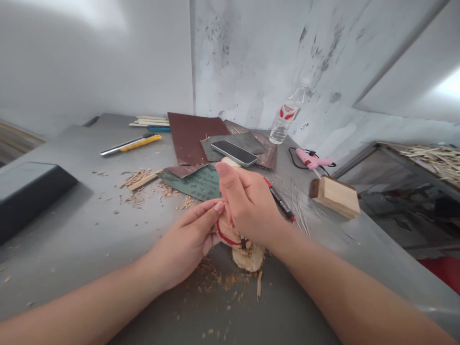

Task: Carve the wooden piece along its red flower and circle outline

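My right hand (247, 201) is closed in a fist around a carving chisel (243, 242). Pale wood, seemingly its handle end, shows above the fist, and the dark blade points down at the wood. Beneath it lies a piece of wood (249, 259) with a red line drawn across it and rough, cut edges. My left hand (197, 225) pinches the wood's left side between thumb and fingers. Part of the wood is hidden under both hands. Wood shavings (219, 278) are scattered around it on the grey table. A red and black marker (282, 201) lies just right of my right hand.
Behind the hands are sandpaper sheets (190, 136) with a phone (234, 152) on top. A yellow utility knife (131, 143) lies left. A water bottle (287, 117), pink glue gun (312, 159), thin metal rods (300, 211) and wooden block (336, 196) are right. A dark box (32, 196) sits left.
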Available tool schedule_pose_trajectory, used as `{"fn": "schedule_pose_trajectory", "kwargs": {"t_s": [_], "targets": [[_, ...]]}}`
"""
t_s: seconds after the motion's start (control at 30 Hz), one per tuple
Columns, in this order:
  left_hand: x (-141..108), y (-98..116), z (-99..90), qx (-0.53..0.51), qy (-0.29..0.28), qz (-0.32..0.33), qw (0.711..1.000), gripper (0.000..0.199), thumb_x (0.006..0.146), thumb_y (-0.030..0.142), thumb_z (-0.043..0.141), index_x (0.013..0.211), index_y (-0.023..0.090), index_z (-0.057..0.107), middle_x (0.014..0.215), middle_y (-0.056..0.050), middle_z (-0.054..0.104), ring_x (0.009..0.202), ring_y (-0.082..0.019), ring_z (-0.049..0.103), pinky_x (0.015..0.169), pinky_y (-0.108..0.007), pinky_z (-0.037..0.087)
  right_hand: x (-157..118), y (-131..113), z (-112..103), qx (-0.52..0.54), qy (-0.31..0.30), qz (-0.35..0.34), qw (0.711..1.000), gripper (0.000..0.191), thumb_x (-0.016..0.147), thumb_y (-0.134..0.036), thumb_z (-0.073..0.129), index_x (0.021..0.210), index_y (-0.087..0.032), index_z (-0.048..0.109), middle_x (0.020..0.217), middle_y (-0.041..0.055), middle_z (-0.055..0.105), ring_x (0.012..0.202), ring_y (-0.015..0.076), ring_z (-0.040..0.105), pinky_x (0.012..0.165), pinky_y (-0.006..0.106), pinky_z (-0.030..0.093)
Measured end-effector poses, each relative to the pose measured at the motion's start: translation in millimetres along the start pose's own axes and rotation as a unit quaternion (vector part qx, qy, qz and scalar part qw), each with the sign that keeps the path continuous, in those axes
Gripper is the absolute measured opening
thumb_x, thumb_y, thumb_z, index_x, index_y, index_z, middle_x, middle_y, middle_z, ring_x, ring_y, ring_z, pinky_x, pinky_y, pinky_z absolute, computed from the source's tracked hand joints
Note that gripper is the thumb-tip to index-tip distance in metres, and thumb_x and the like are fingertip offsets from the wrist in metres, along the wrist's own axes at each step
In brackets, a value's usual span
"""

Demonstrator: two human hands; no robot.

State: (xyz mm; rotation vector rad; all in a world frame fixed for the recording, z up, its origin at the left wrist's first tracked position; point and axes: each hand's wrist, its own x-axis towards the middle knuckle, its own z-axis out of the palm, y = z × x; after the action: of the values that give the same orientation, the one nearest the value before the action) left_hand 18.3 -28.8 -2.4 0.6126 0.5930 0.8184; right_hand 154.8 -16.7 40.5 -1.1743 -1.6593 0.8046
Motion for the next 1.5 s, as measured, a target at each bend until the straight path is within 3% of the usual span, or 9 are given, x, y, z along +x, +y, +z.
{"fn": "schedule_pose_trajectory", "kwargs": {"t_s": [0.2, 0.27, 0.4, 0.6, 0.8, 0.97, 1.23, 1.4, 1.5], "targets": [[-4, -3, -1.2, 0.011, 0.017, 0.019, 1.0, 0.019, 0.084, 0.032, 0.085, 0.099, 0.02, 0.08, 0.089, -0.004, 0.08, 0.079, -0.015, 0.074, 0.073, -0.021, 0.061, -2, -2, -6, -0.128, 0.078, -0.01, 0.989, 0.057, 0.107, -0.053, 0.046, 0.062, -0.021, 0.035, 0.053, -0.0061, 0.036, 0.053, 0.0094, 0.031, 0.051, 0.03, 0.024], [-4, -4, -2.4, 0.024, 0.015, 0.027, 0.999, 0.021, 0.086, 0.034, 0.083, 0.103, 0.022, 0.08, 0.093, -0.004, 0.08, 0.083, -0.015, 0.075, 0.074, -0.021, 0.061, -1, -2, -9, -0.108, 0.046, 0.0, 0.993, 0.058, 0.107, -0.056, 0.045, 0.062, -0.022, 0.037, 0.051, -0.0059, 0.041, 0.051, 0.0091, 0.036, 0.052, 0.029, 0.027], [-5, -4, -2.5, 0.043, 0.011, 0.034, 0.998, 0.021, 0.089, 0.037, 0.081, 0.104, 0.023, 0.078, 0.096, -0.003, 0.08, 0.088, -0.014, 0.075, 0.074, -0.02, 0.06, 0, -2, -17, 0.04, -0.088, 0.015, 0.995, 0.06, 0.108, -0.062, 0.039, 0.063, -0.022, 0.047, 0.047, -0.0041, 0.056, 0.048, 0.0098, 0.054, 0.056, 0.025, 0.043], [-9, -4, 1.2, 0.071, -0.016, 0.035, 0.997, 0.023, 0.093, 0.039, 0.076, 0.109, 0.022, 0.076, 0.1, -0.004, 0.08, 0.098, -0.018, 0.076, 0.075, -0.021, 0.06, -2, -3, -24, 0.083, -0.172, 0.014, 0.981, 0.067, 0.108, -0.065, 0.031, 0.059, -0.023, 0.049, 0.048, -0.0019, 0.058, 0.045, 0.0105, 0.054, 0.052, 0.025, 0.045], [-7, -4, 1.9, 0.063, -0.028, 0.029, 0.997, 0.026, 0.091, 0.04, 0.078, 0.107, 0.019, 0.077, 0.1, -0.006, 0.081, 0.098, -0.02, 0.076, 0.077, -0.023, 0.061, -2, 2, -19, 0.121, -0.145, 0.032, 0.981, 0.061, 0.109, -0.064, 0.034, 0.065, -0.023, 0.046, 0.045, -0.0051, 0.054, 0.041, 0.0097, 0.052, 0.046, 0.023, 0.042], [-8, -5, -1.0, 0.063, -0.026, 0.023, 0.997, 0.028, 0.094, 0.039, 0.075, 0.113, 0.02, 0.077, 0.104, -0.007, 0.081, 0.101, -0.021, 0.077, 0.083, -0.026, 0.062, -1, 5, -19, 0.126, -0.146, -0.004, 0.981, 0.06, 0.109, -0.061, 0.034, 0.065, -0.022, 0.045, 0.043, -0.0069, 0.05, 0.041, 0.0076, 0.05, 0.047, 0.02, 0.041], [-10, 2, 2.3, 0.085, 0.013, 0.021, 0.996, 0.03, 0.092, 0.04, 0.076, 0.115, 0.02, 0.078, 0.11, -0.01, 0.082, 0.104, -0.026, 0.076, 0.083, -0.031, 0.062, -2, 2, -19, 0.146, -0.11, 0.01, 0.983, 0.058, 0.107, -0.065, 0.036, 0.068, -0.023, 0.043, 0.042, -0.0089, 0.046, 0.035, 0.0077, 0.047, 0.042, 0.021, 0.036], [-10, 11, -0.5, 0.11, 0.037, 0.052, 0.992, 0.031, 0.092, 0.041, 0.076, 0.115, 0.021, 0.079, 0.111, -0.009, 0.082, 0.096, -0.022, 0.076, 0.08, -0.027, 0.06, -2, -5, -31, 0.062, -0.08, -0.021, 0.995, 0.058, 0.107, -0.066, 0.04, 0.068, -0.022, 0.047, 0.048, -0.0066, 0.052, 0.041, 0.0077, 0.046, 0.045, 0.023, 0.036], [-8, 26, -5.6, 0.124, 0.07, 0.094, 0.985, 0.029, 0.09, 0.038, 0.077, 0.113, 0.02, 0.08, 0.109, -0.008, 0.082, 0.095, -0.021, 0.075, 0.081, -0.027, 0.06, -1, -17, -46, -0.036, -0.107, -0.017, 0.993, 0.056, 0.108, -0.062, 0.038, 0.071, -0.022, 0.05, 0.053, -0.0053, 0.056, 0.046, 0.008, 0.049, 0.05, 0.024, 0.038]]}}
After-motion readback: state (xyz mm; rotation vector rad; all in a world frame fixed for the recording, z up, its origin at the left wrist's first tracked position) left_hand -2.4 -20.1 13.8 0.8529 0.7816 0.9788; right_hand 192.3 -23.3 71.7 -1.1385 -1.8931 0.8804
